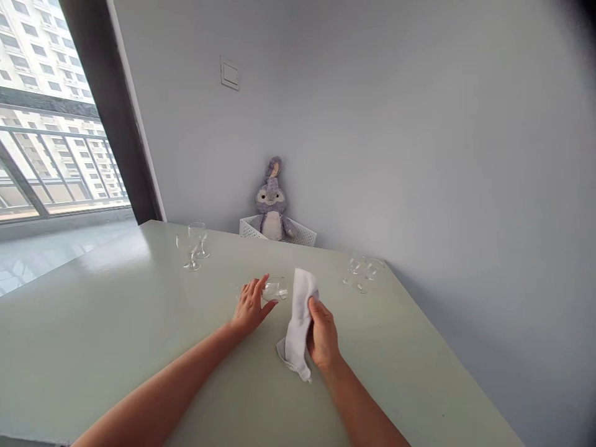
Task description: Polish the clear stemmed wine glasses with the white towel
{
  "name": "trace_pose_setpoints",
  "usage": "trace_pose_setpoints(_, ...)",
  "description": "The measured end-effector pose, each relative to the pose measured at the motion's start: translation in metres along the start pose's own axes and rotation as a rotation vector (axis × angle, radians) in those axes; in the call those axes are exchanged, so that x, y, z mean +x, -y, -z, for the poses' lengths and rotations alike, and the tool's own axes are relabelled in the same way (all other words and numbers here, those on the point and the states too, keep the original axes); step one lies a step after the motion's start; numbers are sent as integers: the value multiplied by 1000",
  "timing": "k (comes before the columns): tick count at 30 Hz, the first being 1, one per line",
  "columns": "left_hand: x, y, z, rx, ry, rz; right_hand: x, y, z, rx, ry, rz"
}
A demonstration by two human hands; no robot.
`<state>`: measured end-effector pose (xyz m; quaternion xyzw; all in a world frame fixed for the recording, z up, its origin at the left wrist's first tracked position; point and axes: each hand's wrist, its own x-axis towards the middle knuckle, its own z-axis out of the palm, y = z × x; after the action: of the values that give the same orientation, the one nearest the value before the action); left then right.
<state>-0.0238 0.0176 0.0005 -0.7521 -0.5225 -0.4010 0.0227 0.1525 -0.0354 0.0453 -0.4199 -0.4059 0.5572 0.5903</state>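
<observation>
My left hand (251, 305) is closed around the stem of a clear stemmed glass (276, 289). The glass is tipped on its side, its bowl and rim pointing right and its foot partly hidden behind my fingers. I cannot tell whether it touches the table. A white cloth (302, 310) is gripped in my right hand (324, 330), between thumb and fingers. It hangs down in folds just right of the glass's rim, apart from it.
Stemmed glasses (193, 248) stand upright on the pale green table (223, 397) at the far left. More clear glasses (357, 268) are near the right edge. Behind the table, a plush rabbit (272, 214) sits in a white perforated basket (305, 234) by the wall.
</observation>
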Motion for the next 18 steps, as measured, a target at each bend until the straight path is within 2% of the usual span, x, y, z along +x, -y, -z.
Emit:
trace_pose_setpoints(4,0,-4,6,40,47,-119,-8,-8,-12,-238,253,94)
trace_pose_setpoints(7,0,-9,10,36,98,-195,-9,-12,-13,-228,414,-15)
trace_pose_setpoints(9,0,-13,12,-5,166,-273,-7,-14,-10,-209,467,-91)
trace_pose_setpoints(11,1,-18,16,-37,224,-334,-4,-16,-7,-188,456,-129)
trace_pose_setpoints(13,3,-22,21,-23,236,-344,2,-16,-4,-104,388,-154)
trace_pose_setpoints(16,7,-25,28,6,195,-293,12,-16,0,124,282,-240)
trace_pose_setpoints(18,9,-24,31,-10,206,-245,17,-13,4,196,274,-296)
